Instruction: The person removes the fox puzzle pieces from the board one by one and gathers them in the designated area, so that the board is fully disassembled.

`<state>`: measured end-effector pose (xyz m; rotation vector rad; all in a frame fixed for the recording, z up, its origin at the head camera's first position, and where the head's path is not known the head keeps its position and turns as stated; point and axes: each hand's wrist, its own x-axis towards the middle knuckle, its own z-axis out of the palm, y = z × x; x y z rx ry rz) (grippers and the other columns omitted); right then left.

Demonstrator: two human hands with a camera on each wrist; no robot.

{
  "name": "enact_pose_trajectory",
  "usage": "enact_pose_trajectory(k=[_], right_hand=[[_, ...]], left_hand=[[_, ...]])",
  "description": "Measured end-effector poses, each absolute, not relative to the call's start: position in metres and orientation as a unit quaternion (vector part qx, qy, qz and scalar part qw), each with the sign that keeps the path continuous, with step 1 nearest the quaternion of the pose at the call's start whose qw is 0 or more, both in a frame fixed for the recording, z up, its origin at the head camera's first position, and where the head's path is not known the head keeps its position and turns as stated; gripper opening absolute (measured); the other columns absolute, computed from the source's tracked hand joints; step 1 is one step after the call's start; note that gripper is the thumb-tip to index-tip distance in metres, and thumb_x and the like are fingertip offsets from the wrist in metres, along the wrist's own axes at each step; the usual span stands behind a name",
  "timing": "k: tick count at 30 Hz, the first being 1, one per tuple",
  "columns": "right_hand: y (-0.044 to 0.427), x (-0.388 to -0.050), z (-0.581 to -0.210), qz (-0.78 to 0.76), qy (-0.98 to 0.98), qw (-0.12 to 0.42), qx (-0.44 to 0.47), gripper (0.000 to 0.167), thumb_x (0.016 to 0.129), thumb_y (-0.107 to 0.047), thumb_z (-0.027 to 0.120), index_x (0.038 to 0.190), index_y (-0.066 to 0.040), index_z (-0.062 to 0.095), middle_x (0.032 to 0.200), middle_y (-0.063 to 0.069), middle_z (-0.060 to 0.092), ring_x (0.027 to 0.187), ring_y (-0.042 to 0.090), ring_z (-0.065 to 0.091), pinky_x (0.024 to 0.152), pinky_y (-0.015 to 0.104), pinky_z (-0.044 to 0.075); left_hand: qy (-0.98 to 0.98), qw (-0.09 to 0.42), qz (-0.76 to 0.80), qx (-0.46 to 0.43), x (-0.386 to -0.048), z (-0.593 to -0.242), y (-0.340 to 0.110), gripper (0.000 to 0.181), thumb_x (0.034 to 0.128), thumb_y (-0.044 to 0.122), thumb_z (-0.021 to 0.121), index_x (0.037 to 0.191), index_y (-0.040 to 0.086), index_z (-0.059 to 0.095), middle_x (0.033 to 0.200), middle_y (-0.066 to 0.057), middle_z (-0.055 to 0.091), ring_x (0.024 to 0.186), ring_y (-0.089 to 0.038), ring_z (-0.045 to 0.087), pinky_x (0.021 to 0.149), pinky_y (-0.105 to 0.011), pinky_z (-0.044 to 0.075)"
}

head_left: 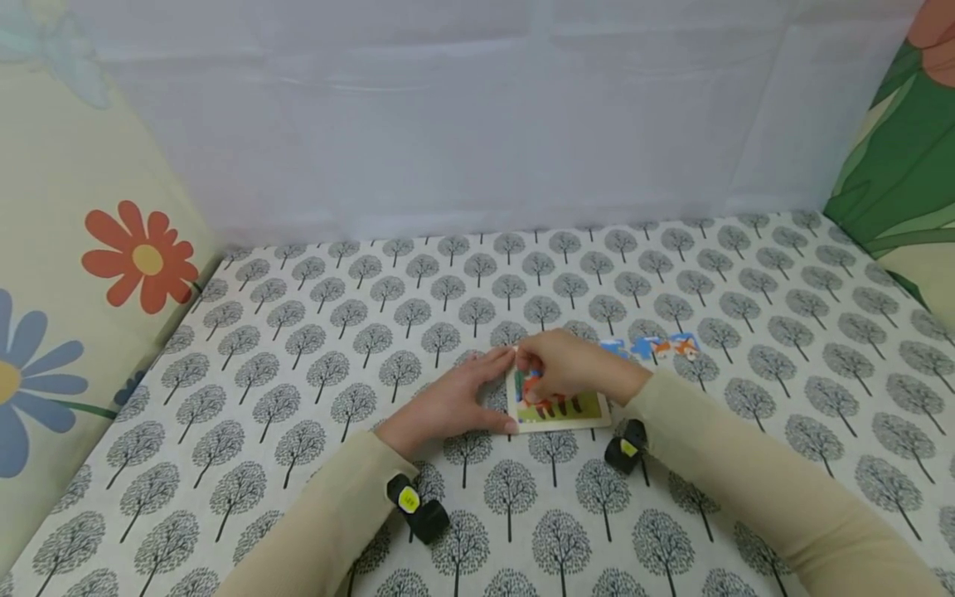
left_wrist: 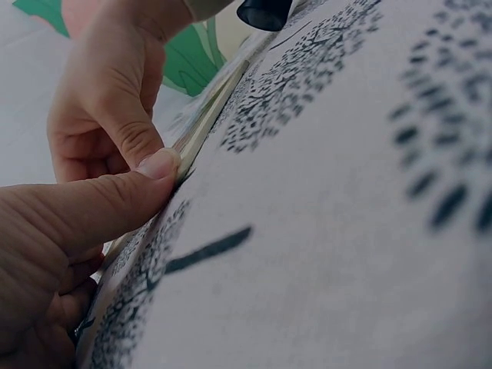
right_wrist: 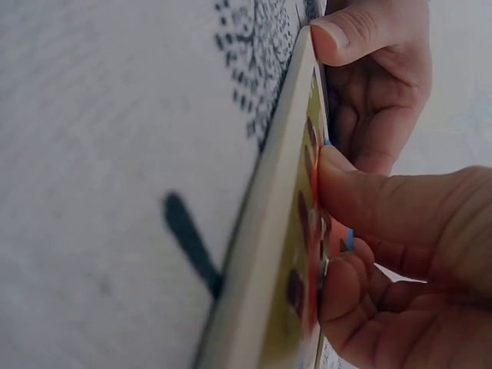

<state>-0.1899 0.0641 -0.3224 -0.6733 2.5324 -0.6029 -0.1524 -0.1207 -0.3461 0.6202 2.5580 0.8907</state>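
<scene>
The picture board (head_left: 569, 426) lies flat on the cloth (head_left: 313, 497), in front of you and a little right of the middle. Your left hand (head_left: 451, 404) grips its left end, with the thumb at the near corner. Your right hand (head_left: 563, 366) is above the picture, and its thumb and fingers pinch an orange piece (right_wrist: 339, 235) with some blue at the edge. The near edge of the board is uncovered; room is wide toward your left and the far side, but a row of loose pieces (head_left: 649, 345) lies just beyond your right wrist. The cloth is white with dark printed trees, and it reaches to a pale back wall (head_left: 477, 124). I count one board, two hands, two black wrist devices (head_left: 429, 519) and one red flower (head_left: 142, 259) at left; the loose pieces I cannot count surely.
</scene>
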Motion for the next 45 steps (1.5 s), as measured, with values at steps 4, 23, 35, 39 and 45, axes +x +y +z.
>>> enact_pose_trajectory(k=[4, 23, 35, 39, 45], right_hand=[[0.063, -0.189, -0.320, -0.211, 0.920, 0.232, -0.237, 0.026, 0.072, -0.015, 0.078, 0.088, -0.014, 0.057, 0.084, 0.000, 0.056, 0.075, 0.015, 0.051, 0.065, 0.025, 0.046], [0.067, -0.197, -0.323, -0.194, 0.903, 0.256, -0.285, 0.016, 0.079, -0.016, 0.072, 0.072, -0.013, 0.058, 0.069, -0.002, 0.056, 0.059, 0.011, 0.048, 0.054, 0.021, 0.041], [0.070, -0.191, -0.325, -0.208, 0.902, 0.220, -0.308, 0.015, 0.080, -0.015, 0.070, 0.071, -0.014, 0.058, 0.066, -0.004, 0.056, 0.055, 0.009, 0.048, 0.054, 0.021, 0.041], [0.074, -0.191, -0.327, -0.236, 0.897, 0.219, -0.303, 0.016, 0.080, -0.014, 0.070, 0.071, -0.013, 0.057, 0.066, -0.004, 0.056, 0.055, 0.009, 0.047, 0.055, 0.021, 0.041], [0.083, -0.195, -0.329, -0.301, 0.878, 0.250, -0.276, 0.012, 0.081, -0.015, 0.070, 0.076, -0.012, 0.059, 0.072, -0.002, 0.056, 0.060, 0.011, 0.048, 0.055, 0.022, 0.045]], left_hand=[[0.907, 0.187, 0.316, 0.205, -0.151, -0.344, -0.120, 0.097, 0.0697, 0.036, 0.079, 0.147, 0.020, 0.022, 0.155, 0.000, 0.012, 0.140, -0.037, 0.003, 0.112, -0.056, 0.006], [0.910, 0.184, 0.308, 0.210, -0.151, -0.345, -0.120, 0.097, 0.0706, 0.038, 0.077, 0.147, 0.020, 0.021, 0.155, 0.002, 0.013, 0.140, -0.038, 0.003, 0.112, -0.057, 0.007], [0.911, 0.181, 0.305, 0.210, -0.152, -0.345, -0.120, 0.097, 0.0705, 0.038, 0.077, 0.148, 0.020, 0.021, 0.155, 0.002, 0.013, 0.140, -0.039, 0.004, 0.112, -0.057, 0.008], [0.911, 0.179, 0.306, 0.210, -0.152, -0.346, -0.120, 0.097, 0.0703, 0.038, 0.078, 0.147, 0.020, 0.022, 0.155, 0.002, 0.013, 0.140, -0.039, 0.004, 0.112, -0.056, 0.008], [0.909, 0.185, 0.316, 0.199, -0.151, -0.346, -0.119, 0.097, 0.0693, 0.035, 0.079, 0.147, 0.021, 0.023, 0.154, 0.005, 0.013, 0.141, -0.037, 0.002, 0.112, -0.056, 0.005]])
